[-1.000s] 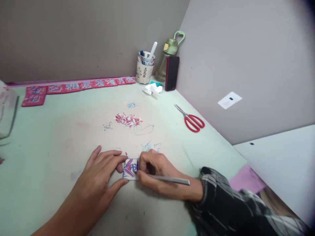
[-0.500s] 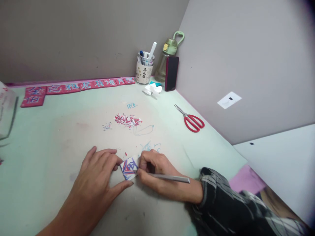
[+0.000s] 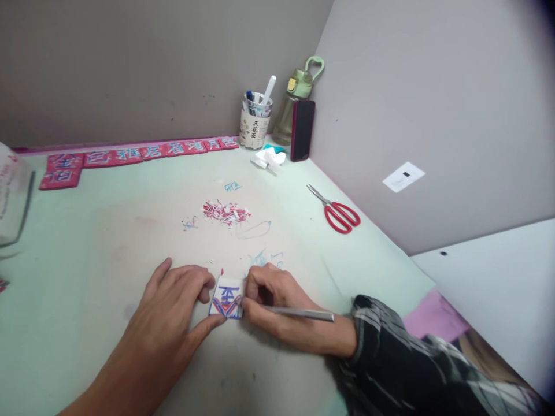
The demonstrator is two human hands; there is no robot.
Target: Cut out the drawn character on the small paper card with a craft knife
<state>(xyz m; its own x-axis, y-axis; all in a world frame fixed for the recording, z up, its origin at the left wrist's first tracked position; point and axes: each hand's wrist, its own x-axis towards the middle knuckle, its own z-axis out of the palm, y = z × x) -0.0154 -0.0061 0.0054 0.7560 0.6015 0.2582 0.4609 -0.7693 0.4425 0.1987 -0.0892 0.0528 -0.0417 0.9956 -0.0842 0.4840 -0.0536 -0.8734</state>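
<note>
Two bare hands meet over a small square white tile (image 3: 226, 298) marked in blue and red, which lies flat on the pale green bench (image 3: 87, 242) close to the person. The left hand (image 3: 173, 306) pins it, fingertips along its left edge and the thumb against its lower left corner. The right hand (image 3: 277, 306) has its grip closed pen-fashion on a thin silver metal carving tool (image 3: 299, 314), whose tip rests at the tile's right edge.

To do this cut well, I judge that the left hand should press down firmly and stay out of the blade's line. Strokes should be short and shallow, following the drawn lines, and the tile is better turned than the wrist. Loose chips should be brushed aside so that the lines stay readable.

The tile carries a blue character with red strokes below it, too small to read with certainty. A row of red rectangular tiles (image 3: 130, 153) with pale carved characters lines the back edge of the bench; I cannot make them out. The white cup of pens (image 3: 255, 124) reads 三花茶. Red and white shavings (image 3: 225, 211) lie mid-bench, and red-handled scissors (image 3: 340, 212) lie to the right. A green water bottle (image 3: 295, 98) and a dark phone in a red case (image 3: 302, 129) stand in the corner.
</note>
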